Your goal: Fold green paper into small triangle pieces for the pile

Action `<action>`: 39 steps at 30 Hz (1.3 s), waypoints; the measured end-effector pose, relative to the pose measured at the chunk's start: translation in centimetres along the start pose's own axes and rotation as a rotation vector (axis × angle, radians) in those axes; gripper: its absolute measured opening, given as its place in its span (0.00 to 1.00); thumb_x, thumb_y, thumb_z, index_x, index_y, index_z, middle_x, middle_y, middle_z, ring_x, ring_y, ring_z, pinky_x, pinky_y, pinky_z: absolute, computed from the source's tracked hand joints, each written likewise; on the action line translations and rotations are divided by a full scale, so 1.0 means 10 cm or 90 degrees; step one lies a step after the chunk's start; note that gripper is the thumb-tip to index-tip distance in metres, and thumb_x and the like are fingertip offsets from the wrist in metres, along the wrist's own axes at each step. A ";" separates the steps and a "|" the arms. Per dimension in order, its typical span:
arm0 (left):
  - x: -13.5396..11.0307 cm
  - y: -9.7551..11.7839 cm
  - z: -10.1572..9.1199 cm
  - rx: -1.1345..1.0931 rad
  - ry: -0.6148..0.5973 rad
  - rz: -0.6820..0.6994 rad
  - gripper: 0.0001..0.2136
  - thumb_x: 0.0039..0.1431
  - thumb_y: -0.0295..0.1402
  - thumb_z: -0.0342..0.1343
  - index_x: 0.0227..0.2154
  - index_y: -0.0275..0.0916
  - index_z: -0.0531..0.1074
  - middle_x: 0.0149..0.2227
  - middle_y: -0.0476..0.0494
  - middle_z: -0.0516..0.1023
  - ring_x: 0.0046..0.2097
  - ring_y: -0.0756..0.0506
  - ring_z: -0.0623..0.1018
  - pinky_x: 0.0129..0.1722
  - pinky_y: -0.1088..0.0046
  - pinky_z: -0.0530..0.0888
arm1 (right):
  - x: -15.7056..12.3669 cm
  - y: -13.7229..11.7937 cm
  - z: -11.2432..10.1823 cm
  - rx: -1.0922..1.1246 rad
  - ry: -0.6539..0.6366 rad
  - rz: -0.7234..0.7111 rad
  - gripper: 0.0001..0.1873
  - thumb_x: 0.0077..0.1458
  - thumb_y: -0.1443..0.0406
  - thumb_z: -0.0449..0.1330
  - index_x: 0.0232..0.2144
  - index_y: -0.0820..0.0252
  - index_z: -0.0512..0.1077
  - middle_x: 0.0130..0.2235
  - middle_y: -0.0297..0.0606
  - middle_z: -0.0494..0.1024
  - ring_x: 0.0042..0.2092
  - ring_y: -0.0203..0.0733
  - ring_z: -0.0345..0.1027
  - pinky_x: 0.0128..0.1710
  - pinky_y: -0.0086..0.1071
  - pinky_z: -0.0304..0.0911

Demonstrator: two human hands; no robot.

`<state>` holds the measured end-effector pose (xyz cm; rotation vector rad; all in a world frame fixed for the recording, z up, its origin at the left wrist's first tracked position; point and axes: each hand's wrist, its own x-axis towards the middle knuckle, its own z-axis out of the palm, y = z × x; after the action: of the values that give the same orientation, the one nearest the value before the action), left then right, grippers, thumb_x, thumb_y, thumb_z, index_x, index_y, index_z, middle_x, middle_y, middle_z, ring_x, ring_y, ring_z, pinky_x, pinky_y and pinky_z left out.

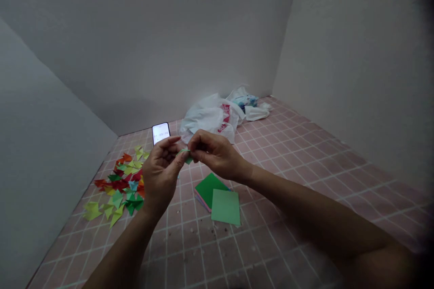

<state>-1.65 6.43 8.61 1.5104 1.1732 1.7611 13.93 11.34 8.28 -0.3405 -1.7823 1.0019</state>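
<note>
A small folded piece of light green paper [188, 160] is held up between both hands, above the tiled surface. My left hand [162, 167] pinches its left side between thumb and fingers. From the right, my right hand [217, 153] grips the other edge with thumb and forefinger, so part of the paper is hidden. Below the hands lies a stack of square paper [210, 189], dark green on top with pink and other edges showing. One light green sheet [225, 207] overlaps its front right corner.
Many folded paper pieces [118, 185] in yellow, red, orange, green and blue lie left of my left hand. Behind it a lit phone [160, 132] leans upright. White plastic bags [206, 115] sit against the back wall [190, 40]. Pink tiles [305, 167] cover the surface.
</note>
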 end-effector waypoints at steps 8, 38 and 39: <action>-0.01 0.01 -0.04 0.066 -0.060 -0.049 0.04 0.57 0.31 0.64 0.29 0.38 0.78 0.27 0.50 0.80 0.29 0.51 0.77 0.32 0.77 0.75 | 0.00 0.01 0.00 -0.029 0.022 -0.003 0.04 0.59 0.71 0.59 0.34 0.60 0.66 0.30 0.30 0.69 0.30 0.32 0.63 0.31 0.28 0.59; 0.06 -0.25 -0.01 -0.107 -0.143 -0.239 0.12 0.48 0.39 0.69 0.24 0.37 0.73 0.22 0.52 0.70 0.22 0.54 0.66 0.21 0.79 0.63 | 0.05 0.17 -0.15 0.001 -0.132 0.227 0.11 0.56 0.69 0.59 0.23 0.61 0.64 0.22 0.25 0.64 0.24 0.28 0.61 0.23 0.25 0.57; 0.05 -0.25 0.00 -0.122 -0.133 -0.245 0.13 0.47 0.39 0.70 0.24 0.37 0.73 0.21 0.53 0.69 0.21 0.55 0.65 0.20 0.79 0.62 | 0.05 0.17 -0.15 0.003 -0.137 0.223 0.11 0.56 0.69 0.59 0.23 0.61 0.64 0.22 0.25 0.64 0.24 0.28 0.61 0.23 0.25 0.57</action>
<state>-2.07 8.04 6.69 1.2271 1.0714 1.3800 14.66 13.40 7.57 -0.5739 -1.9525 1.3298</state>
